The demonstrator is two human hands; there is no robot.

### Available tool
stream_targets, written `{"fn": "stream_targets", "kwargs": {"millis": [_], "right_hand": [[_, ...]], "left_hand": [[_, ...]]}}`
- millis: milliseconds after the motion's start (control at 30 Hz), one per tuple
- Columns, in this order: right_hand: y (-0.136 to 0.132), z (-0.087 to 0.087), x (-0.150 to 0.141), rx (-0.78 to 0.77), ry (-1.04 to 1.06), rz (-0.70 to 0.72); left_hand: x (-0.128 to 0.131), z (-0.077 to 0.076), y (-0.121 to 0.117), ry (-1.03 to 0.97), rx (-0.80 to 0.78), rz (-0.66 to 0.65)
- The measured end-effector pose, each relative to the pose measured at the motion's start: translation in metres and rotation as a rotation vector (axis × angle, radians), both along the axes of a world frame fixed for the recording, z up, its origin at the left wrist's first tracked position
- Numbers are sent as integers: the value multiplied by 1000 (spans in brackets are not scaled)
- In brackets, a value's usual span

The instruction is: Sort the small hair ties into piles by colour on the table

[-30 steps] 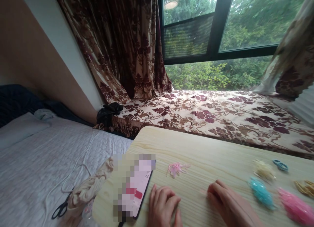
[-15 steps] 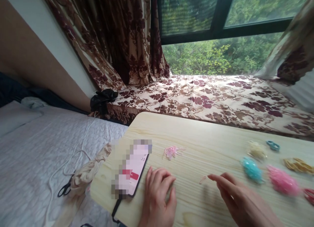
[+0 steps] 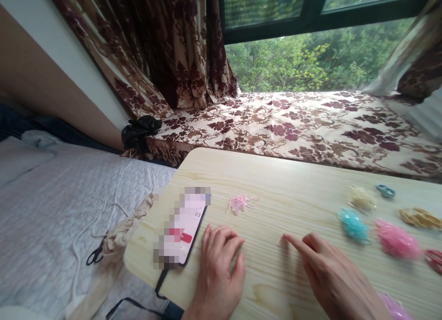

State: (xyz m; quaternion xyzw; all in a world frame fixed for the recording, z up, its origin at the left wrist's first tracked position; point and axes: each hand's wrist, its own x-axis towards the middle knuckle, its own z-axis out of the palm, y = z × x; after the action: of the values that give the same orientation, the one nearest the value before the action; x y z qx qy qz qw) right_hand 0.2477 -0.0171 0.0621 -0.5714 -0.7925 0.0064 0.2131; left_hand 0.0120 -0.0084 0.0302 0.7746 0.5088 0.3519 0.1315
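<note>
My left hand (image 3: 223,267) rests on the light wooden table (image 3: 290,186), fingers loosely spread and holding nothing. Just to its left lies a phone (image 3: 184,232) with a partly blurred screen. My right hand (image 3: 328,264) reaches in with the index finger stretched out. That fingertip is at a tiny pink loop or strand (image 3: 279,240) on the tabletop and mostly covers it. Beyond my left hand is a small loose heap of thin pink bands (image 3: 241,203).
On the right lie clear bags of turquoise (image 3: 354,225), pink (image 3: 397,238) and cream (image 3: 361,198) pieces. Blue (image 3: 386,191), tan (image 3: 419,218) and red (image 3: 434,260) bands sit beside them. A purplish bag (image 3: 395,307) shows behind my right wrist. The bed (image 3: 51,195) adjoins the table.
My right index finger has moved left onto the tiny pink strand, which was lying apart from it. My left hand stays put on the table. The view has tilted slightly down.
</note>
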Motion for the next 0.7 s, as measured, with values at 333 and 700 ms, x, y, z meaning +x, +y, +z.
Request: {"fn": "stream_targets", "kwargs": {"millis": [333, 700], "right_hand": [[7, 2, 17, -71, 42, -100], [29, 8, 2, -293, 58, -112]], "left_hand": [[0, 3, 1, -4, 26, 14], [1, 2, 0, -15, 31, 9]]}}
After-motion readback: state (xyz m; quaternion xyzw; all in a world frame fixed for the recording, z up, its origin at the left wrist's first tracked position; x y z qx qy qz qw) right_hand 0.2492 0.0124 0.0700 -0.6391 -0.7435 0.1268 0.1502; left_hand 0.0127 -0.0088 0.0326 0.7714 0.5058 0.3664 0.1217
